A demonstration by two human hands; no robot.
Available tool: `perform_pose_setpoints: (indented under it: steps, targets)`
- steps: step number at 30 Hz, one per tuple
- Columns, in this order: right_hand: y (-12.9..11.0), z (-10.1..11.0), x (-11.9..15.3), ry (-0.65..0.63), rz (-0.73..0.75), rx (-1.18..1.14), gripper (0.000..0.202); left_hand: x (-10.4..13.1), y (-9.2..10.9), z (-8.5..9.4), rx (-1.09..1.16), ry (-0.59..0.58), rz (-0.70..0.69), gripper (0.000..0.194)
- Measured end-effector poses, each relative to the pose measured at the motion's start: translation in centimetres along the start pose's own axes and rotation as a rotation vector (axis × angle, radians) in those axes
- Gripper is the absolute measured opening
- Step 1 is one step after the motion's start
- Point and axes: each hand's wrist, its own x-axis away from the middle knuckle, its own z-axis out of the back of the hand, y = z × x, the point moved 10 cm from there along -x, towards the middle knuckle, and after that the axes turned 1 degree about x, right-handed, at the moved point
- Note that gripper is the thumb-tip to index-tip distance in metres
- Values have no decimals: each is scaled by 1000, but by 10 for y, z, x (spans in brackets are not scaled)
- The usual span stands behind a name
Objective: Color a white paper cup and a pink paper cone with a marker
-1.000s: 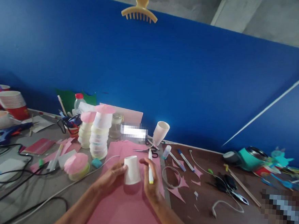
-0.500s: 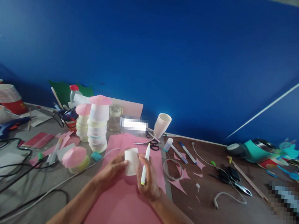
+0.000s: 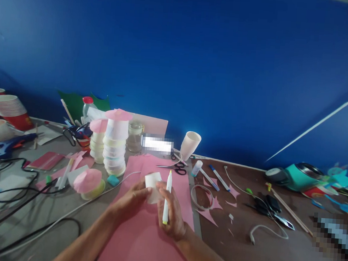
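A small white paper cup [image 3: 152, 180] is held over the pink paper [image 3: 146, 232], its left side gripped by my left hand [image 3: 135, 193]. My right hand [image 3: 172, 214] is closed round a white marker [image 3: 167, 201] with yellow ends, which stands nearly upright with its yellow tip pointing up. Fingertips of that hand rest against the cup's right side. Beyond the hands, black-handled scissors [image 3: 175, 168] lie on the far part of the pink paper. A white cup [image 3: 190, 145] stands tilted behind them.
Left of the pink paper stand stacked cup towers [image 3: 115, 146] with pink tops and a low pink-topped cup [image 3: 88, 182]. Cables [image 3: 67, 214] cross the left side. At right lie a glue stick [image 3: 197, 168], markers [image 3: 220, 177], pink scraps [image 3: 208, 216] and a coiled white cord [image 3: 202, 197].
The marker has shifted slightly left and lower with my right hand, and its fingers now reach further over the cup. My left hand keeps its hold on the cup.
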Motion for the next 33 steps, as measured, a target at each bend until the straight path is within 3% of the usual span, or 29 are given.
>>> perform_pose_setpoints:
  steps: [9,16,21,27,33]
  targets:
    - [-2,6,-1,1,13,3,58,-2,-7,12,-25,68,6,39]
    - [-2,20,-13,18,-24,-81,41,-1,10,-6,26,34,-13,53]
    - [-5,25,-21,72,-61,-173,20,-2,9,-11,-3,-25,1,50]
    - [4,22,-21,71,-158,-180,21,-4,1,-1,-56,-4,11,61]
    - [4,22,-22,55,-139,-167,23,-4,1,-1,-86,-9,-2,56]
